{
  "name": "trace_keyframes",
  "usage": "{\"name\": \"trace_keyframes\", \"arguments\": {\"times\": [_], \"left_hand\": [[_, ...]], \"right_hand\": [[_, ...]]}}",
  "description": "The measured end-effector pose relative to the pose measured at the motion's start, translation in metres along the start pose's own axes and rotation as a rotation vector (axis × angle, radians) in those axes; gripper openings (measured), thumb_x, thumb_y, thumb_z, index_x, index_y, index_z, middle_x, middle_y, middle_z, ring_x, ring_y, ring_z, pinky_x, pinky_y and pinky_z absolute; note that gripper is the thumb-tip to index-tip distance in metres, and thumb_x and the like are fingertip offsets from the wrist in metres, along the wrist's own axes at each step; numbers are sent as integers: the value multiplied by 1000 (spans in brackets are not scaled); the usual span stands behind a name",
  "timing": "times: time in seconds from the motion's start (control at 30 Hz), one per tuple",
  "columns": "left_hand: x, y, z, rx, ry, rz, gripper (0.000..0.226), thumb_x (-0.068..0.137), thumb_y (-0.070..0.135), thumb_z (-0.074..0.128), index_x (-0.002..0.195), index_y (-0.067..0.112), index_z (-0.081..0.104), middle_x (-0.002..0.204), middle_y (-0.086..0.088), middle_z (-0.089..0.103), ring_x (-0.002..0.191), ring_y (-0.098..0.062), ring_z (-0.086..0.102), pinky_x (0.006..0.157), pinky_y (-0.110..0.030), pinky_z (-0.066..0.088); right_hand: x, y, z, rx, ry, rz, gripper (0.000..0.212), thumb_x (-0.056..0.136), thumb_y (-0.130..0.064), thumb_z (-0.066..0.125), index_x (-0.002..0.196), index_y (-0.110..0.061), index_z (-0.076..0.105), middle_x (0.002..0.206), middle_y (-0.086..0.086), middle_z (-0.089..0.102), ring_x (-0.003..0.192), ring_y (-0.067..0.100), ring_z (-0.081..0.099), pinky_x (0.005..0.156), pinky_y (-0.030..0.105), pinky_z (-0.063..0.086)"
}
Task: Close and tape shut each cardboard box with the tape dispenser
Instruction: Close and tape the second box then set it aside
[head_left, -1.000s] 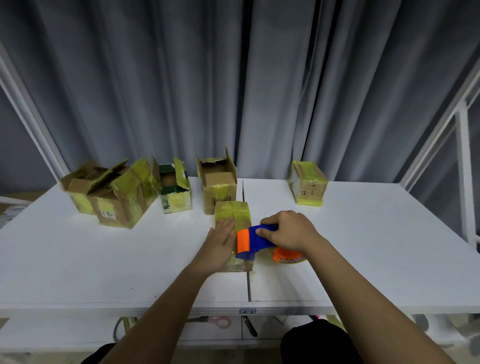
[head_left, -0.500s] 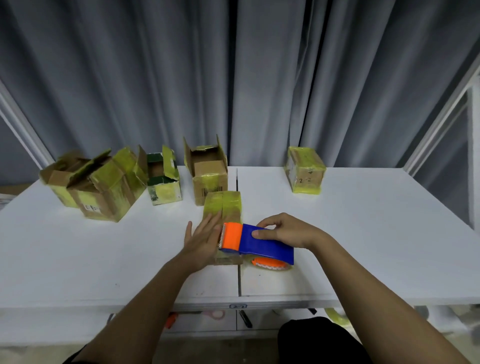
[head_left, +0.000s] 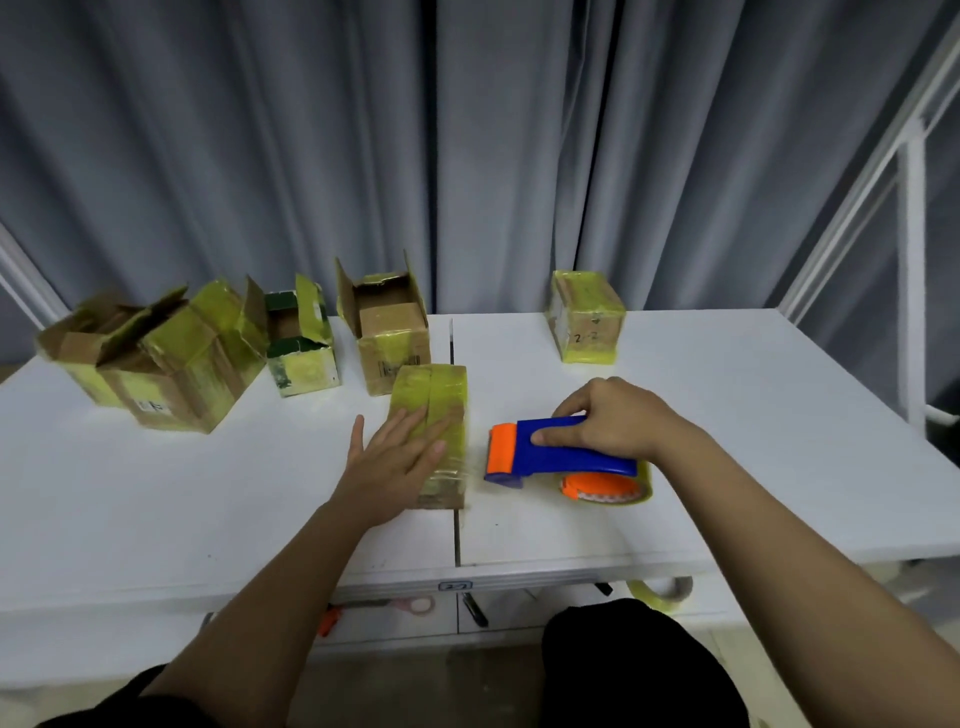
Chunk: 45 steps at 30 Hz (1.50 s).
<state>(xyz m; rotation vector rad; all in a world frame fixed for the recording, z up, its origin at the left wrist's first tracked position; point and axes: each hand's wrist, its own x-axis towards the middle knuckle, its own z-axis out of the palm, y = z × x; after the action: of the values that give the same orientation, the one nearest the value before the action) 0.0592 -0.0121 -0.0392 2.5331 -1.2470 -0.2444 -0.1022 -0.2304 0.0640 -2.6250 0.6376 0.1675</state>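
A closed cardboard box (head_left: 434, 387) covered in yellowish tape sits mid-table. My left hand (head_left: 397, 457) lies flat on its near top, fingers spread. Just right of the box, my right hand (head_left: 610, 415) grips the blue and orange tape dispenser (head_left: 558, 460), which is clear of the box with its tape roll touching the table. Behind stand open boxes: a brown one (head_left: 389, 325), a green one (head_left: 301, 340) and two larger ones (head_left: 156, 358) at the left. A closed taped box (head_left: 587, 322) sits at the back right.
The white table (head_left: 727, 441) has a seam down its middle and a front edge near me. On the shelf below lie scissors (head_left: 395, 605), a dark pen (head_left: 475, 608) and a spare tape roll (head_left: 662, 590). Grey curtains hang behind; a white frame (head_left: 911, 260) stands at the right.
My right hand has pulled the dispenser rightwards off the box's top and down onto the table. My left hand has stayed pressed on the box.
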Motion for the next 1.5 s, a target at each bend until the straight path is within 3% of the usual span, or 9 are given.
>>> {"name": "trace_keyframes", "arguments": {"times": [0.23,0.43,0.6,0.73,0.97,1.1,1.2,1.33,1.5], "left_hand": [[-2,3,-3,4,-24,-19,45,98,52,11,143,53,10,159,15,6,146,-5,-5,114,-45,-19],[-3,2,1,14,21,-6,93,61,90,-9,143,54,13,159,14,6,146,-9,-2,111,-47,-17],[-1,1,4,-11,5,-4,88,66,90,1,144,53,16,159,15,3,146,-7,-6,110,-43,-21],[-1,7,1,-7,7,-44,61,88,69,26,145,51,16,159,14,3,146,-8,-6,111,-44,-18],[-7,14,1,12,14,-83,57,91,68,25,145,52,16,160,10,5,146,-10,-4,111,-49,-17],[-12,13,2,5,8,-88,57,91,66,27,145,51,17,159,12,3,146,-8,-6,111,-49,-17],[-10,13,2,-16,-8,-101,57,92,65,29,145,50,18,159,13,2,145,-7,-7,112,-49,-13],[-9,13,2,-68,-23,-111,58,90,66,29,145,51,16,159,15,0,145,-6,-10,115,-48,-10],[-10,15,0,-72,-18,-105,58,92,65,29,145,53,10,159,13,0,145,-8,-9,115,-49,-7]], "right_hand": [[-23,-5,-10,-130,-22,22,48,78,-72,55,105,-36,71,94,-12,66,83,9,60,69,28,50],[-21,-28,5,-302,-14,54,49,83,-67,54,107,-27,69,100,-2,65,85,16,57,63,28,40],[-14,-57,29,-476,36,82,36,91,-51,51,91,-15,57,85,0,54,79,21,56,61,28,37],[-12,-82,55,-609,148,11,18,98,-25,47,105,-15,60,102,2,60,96,23,61,61,28,30],[-19,-87,74,-675,159,-56,22,93,-7,50,109,-15,62,112,2,64,104,24,62,73,29,30],[-12,-45,79,-693,448,-40,41,21,-13,91,49,-15,61,38,2,51,30,15,49,52,19,23],[6,-12,84,-580,545,3,43,34,-28,95,67,-17,70,31,1,41,25,17,32,48,21,18],[24,-10,99,-365,571,-8,44,59,-28,91,97,-15,75,36,5,45,29,22,42,45,20,20],[37,-7,135,-433,538,58,59,44,-25,94,100,-23,76,54,9,59,52,29,57,47,32,41]]}}
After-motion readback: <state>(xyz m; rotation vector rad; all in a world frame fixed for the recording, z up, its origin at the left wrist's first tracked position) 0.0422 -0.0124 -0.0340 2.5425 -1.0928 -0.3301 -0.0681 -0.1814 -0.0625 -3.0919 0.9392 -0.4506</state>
